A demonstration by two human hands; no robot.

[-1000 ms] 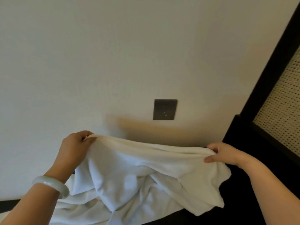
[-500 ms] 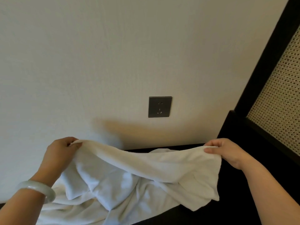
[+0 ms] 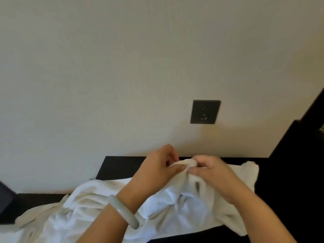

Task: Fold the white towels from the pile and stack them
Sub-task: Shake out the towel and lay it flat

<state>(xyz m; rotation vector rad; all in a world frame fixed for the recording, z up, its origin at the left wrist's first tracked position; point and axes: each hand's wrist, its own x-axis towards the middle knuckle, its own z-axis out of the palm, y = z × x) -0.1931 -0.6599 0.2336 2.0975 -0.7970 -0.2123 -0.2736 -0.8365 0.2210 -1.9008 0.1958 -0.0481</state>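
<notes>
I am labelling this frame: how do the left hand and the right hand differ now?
The left hand has a pale bangle on its wrist; the right hand has a bare wrist. The left hand sits a little higher in the picture than the right hand. Both pinch the same bunched edge of the white towel, nearly touching.

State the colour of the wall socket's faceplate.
The wall socket is dark grey; head view shows it best.

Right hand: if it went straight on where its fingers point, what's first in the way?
The left hand. The right hand points leftward at it, both pinching the towel edge between them; they look nearly touching, depth unclear.
</notes>
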